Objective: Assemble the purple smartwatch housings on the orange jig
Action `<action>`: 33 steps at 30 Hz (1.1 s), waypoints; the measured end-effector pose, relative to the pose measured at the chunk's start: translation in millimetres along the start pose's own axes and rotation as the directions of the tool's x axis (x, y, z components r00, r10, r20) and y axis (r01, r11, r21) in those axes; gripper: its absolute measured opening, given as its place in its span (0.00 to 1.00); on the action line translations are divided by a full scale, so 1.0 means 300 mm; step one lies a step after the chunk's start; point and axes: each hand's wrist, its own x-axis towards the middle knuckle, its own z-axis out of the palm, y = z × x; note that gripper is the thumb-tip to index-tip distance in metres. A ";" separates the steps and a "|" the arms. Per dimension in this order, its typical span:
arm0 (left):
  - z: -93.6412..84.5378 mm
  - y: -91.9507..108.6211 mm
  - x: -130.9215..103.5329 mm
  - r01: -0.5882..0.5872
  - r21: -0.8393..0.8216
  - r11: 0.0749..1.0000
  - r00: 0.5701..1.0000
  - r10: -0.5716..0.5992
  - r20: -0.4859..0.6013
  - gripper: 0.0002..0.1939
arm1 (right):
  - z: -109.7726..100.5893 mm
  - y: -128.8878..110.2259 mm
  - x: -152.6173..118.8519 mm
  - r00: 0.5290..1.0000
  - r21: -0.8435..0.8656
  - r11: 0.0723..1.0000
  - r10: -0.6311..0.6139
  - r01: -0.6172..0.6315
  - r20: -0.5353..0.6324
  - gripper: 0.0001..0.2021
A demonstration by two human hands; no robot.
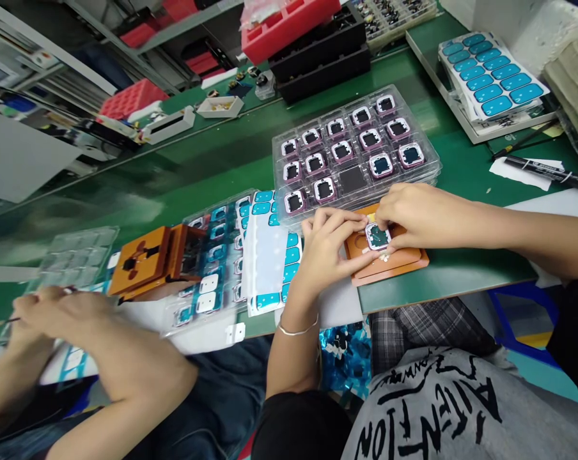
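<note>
A small square frame [378, 236] with a pale rim and a dark green middle lies on an orange fixture [404, 260]. My left hand [328, 246] reaches in from the left, its fingertips at the frame's left edge and lower corner. From the right, my right hand [406, 214] pinches the frame's upper right side with bent fingers. Just behind the fixture, a clear plastic tray [433, 171] holds several similar frames in rows; one of its pockets shows no frame.
Left of my hands lie sheets of blue stickers [291, 257], a second clear tray and an orange block fixture [142, 260]. A co-worker's hands [54, 310] are at the far left. Black bins [320, 61] stand behind; a sticker stack [490, 76] and black marker [552, 171] lie right.
</note>
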 end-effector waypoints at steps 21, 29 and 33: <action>0.042 -0.040 0.004 -0.125 -0.332 0.935 0.917 -0.019 -0.399 0.38 | 0.116 0.024 0.074 0.983 0.990 -0.090 -0.139 0.110 -0.122 0.29; 0.012 -0.062 0.005 -0.012 -0.211 0.977 0.849 -0.102 -0.518 0.29 | 0.078 0.041 0.073 0.978 0.976 0.069 -0.038 0.206 -0.204 0.25; -0.086 -0.163 -0.021 0.515 0.050 0.856 0.622 -0.332 -0.709 0.14 | 0.026 0.100 0.084 0.849 0.488 0.815 -0.008 0.312 -0.528 0.18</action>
